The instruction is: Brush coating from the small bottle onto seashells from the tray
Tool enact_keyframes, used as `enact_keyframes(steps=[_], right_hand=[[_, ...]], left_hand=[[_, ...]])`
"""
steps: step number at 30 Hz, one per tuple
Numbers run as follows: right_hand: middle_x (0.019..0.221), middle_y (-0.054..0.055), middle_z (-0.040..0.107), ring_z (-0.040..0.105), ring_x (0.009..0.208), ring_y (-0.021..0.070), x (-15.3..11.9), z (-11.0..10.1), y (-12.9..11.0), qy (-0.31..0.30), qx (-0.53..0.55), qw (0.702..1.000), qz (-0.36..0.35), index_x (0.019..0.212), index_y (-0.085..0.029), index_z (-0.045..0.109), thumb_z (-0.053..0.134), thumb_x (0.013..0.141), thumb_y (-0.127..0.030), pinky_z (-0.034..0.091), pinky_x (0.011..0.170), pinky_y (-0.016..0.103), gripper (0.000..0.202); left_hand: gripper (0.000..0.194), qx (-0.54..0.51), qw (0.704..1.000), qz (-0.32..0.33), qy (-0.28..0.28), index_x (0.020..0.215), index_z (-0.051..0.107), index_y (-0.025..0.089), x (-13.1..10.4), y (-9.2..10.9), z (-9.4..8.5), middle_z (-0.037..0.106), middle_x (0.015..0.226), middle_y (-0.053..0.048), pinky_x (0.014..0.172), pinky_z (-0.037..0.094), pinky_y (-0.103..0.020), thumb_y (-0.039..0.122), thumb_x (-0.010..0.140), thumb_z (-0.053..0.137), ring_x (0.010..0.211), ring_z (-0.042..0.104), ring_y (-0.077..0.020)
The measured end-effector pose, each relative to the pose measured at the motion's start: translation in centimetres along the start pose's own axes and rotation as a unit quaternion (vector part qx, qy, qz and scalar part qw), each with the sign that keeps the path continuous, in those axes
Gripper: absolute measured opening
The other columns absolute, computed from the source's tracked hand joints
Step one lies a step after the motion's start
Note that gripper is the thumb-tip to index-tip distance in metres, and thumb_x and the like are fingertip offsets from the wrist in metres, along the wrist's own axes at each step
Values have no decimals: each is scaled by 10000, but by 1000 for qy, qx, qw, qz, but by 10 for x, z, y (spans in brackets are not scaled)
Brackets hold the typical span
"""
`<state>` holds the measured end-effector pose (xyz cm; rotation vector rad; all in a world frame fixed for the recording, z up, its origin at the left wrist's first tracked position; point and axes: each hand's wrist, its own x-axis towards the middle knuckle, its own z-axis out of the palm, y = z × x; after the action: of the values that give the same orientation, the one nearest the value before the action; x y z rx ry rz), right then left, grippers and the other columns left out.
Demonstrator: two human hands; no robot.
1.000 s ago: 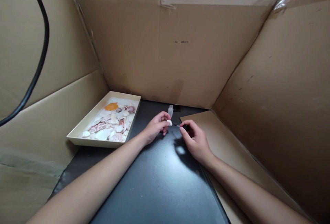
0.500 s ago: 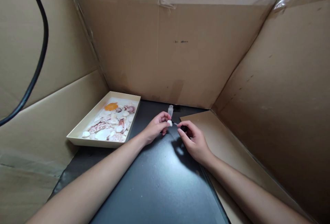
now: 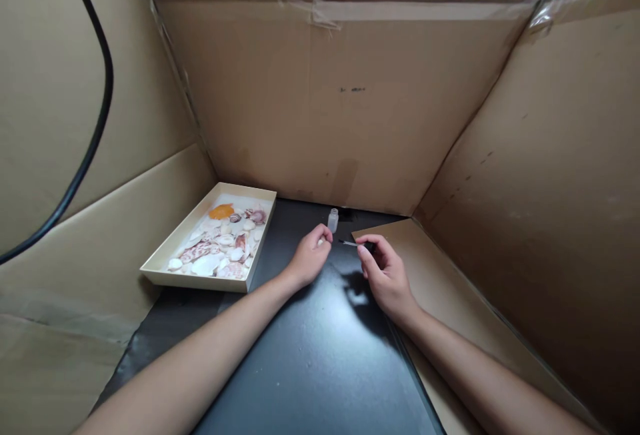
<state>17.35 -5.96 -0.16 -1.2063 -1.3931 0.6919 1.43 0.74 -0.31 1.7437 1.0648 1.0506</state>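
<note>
Shifted shell (image 3: 321,241), now mostly hidden

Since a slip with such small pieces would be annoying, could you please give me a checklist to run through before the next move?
1. Left grip secure on the white shell: cannot tell; the fingers hide most of it.
2. Right grip holding the brush: ok.
3. Brush tip clear of the left grip: ok; a gap shows between them.
4. Bottle upright on the dark tabletop: ok.
5. Bottle closed against spills: not ok; its mouth is open.
6. Loose shells inside the tray: ok.
</note>
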Motion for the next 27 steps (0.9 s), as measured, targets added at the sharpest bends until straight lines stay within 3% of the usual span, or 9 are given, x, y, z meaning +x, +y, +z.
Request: enact_keyframes(steps=[6, 11, 15, 21, 27], right_hand=[[584, -51, 417, 389, 512, 116, 3, 3, 0, 2, 38, 999, 16, 994, -194, 596, 514, 919, -439, 330, 501, 246, 269], [593, -42, 431, 386, 504, 110, 2, 3, -2, 1, 36, 999, 17, 956, -183, 610, 508, 916, -457, 324, 485, 243, 295], [625, -36, 452, 383, 517, 109, 2, 3, 0, 18, 34, 999, 6, 989, -195, 596, 508, 921, -437, 317, 480, 236, 267], [689, -11, 509, 449, 566, 133, 5, 1, 3, 79, 26, 997, -10, 1048, -211, 566, 490, 926, -428, 363, 514, 250, 261], [697, 2, 521, 495, 621, 158, 4, -1, 2, 55, 3, 998, -7, 1017, -211, 566, 471, 928, -411, 392, 544, 270, 238]], left_hand=[[257, 135, 986, -46, 81, 1048, 465, 200, 11, -9, 3, 445, 713, 39, 659, 367, -252, 245, 799, 508, 667, 470, -133], [354, 253, 965, -44, 47, 1132, 507, 200, 33, -12, 6, 597, 844, -31, 686, 393, -280, 354, 818, 559, 763, 566, -183], [170, 315, 948, -33, 14, 934, 556, 199, 44, -11, 9, 642, 840, -47, 699, 389, -294, 340, 863, 493, 779, 590, -199], [129, 352, 935, 32, -10, 877, 527, 202, 19, -5, 4, 619, 864, -43, 726, 381, -294, 313, 873, 463, 817, 565, -197], [109, 380, 919, 90, -44, 901, 552, 197, -3, 3, -3, 566, 879, -55, 750, 377, -312, 249, 828, 491, 839, 523, -211]])
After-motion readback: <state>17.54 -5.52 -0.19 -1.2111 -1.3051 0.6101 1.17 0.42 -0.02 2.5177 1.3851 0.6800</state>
